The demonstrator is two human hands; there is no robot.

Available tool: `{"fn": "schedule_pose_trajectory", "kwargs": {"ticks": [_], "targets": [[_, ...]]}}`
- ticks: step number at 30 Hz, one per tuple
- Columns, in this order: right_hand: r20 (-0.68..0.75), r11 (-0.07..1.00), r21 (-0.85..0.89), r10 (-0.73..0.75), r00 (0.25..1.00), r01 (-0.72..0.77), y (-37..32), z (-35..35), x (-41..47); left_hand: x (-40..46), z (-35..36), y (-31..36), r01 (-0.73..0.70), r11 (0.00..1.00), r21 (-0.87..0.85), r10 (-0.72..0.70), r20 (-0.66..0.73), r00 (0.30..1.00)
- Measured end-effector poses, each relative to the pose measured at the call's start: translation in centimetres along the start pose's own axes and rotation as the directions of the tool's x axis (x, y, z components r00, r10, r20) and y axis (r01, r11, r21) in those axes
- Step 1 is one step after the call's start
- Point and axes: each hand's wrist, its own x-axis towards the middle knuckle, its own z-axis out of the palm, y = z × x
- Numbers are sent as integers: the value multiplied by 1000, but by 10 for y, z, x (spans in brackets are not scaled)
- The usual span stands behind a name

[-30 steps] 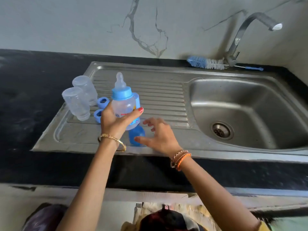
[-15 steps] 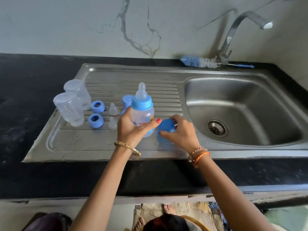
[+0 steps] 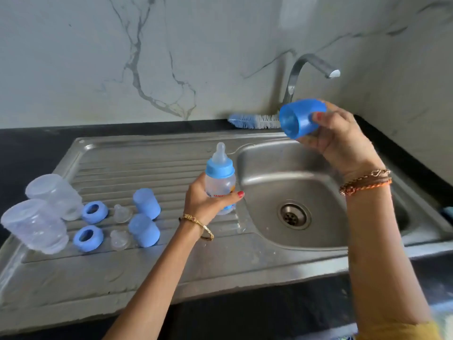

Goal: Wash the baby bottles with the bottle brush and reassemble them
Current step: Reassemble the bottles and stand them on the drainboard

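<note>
One baby bottle [image 3: 220, 185] is assembled, gripped by the left hand [image 3: 206, 202]; the right hand [image 3: 335, 138] pinches its blue cap [image 3: 300, 117] over the sink [image 3: 269, 231] — two bottles' parts still lie loose.

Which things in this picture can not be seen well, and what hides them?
All in the head view:
- Thin handle of the blue and white bottle brush: hidden behind the blue plastic cap in the right hand.
- Red print on the clear baby bottle with blue collar: partly covered by the left hand.
- Small blue object at the right edge: cut off, unidentifiable.
</note>
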Motion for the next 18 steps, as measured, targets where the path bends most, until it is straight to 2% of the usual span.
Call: {"fn": "schedule_pose_trajectory", "kwargs": {"ticks": [2, 3, 4, 5, 6, 7, 8, 9, 10, 12, 15, 18], "targets": [[-34, 950, 309, 46, 998, -33, 16, -11, 12, 13, 8, -1, 5, 1000, 22, -5, 12, 1000], [-50, 931, 347, 138, 989, -112, 34, -15, 17, 18, 12, -2, 14, 1000, 24, -14, 8, 1000], [-150, 937, 254, 284, 947, -241, 56, -18, 22, 22, 16, -4, 25, 999, 28, -25, 0, 1000], [-311, 911, -45, 377, 872, -410, 83, -21, 27, 26, 20, -7, 33, 999, 38, -33, -9, 999], [-452, 747, -389, 356, 818, -540, 114, -26, 26, 28, 22, -12, 38, 998, 52, -37, -19, 999], [-526, 554, -606, 259, 810, -571, 135, -27, 23, 30, 24, -17, 37, 997, 73, -35, -27, 999], [-542, 503, -647, 225, 810, -573, 146, -26, 21, 31, 25, -19, 23, 995, 100, -18, -43, 999], [-520, 547, -627, 237, 821, -555, 149, -29, 25, 32, 25, -20, -2, 990, 139, 11, -65, 998], [-503, 683, -492, 282, 817, -539, 147, -31, 29, 33, 25, -21, -34, 978, 206, 51, -80, 995], [-441, 846, -242, 340, 831, -475, 133, -28, 35, 36, 27, -23, -126, 923, 362, 169, -89, 982], [-410, 937, -155, 228, 883, -314, 105, -15, 36, 38, 33, -27, -148, 881, 449, 220, -113, 969], [-257, 962, 198, 238, 937, -190, 85, -4, 27, 40, 38, -29, -133, 870, 474, 250, -193, 949]]}}
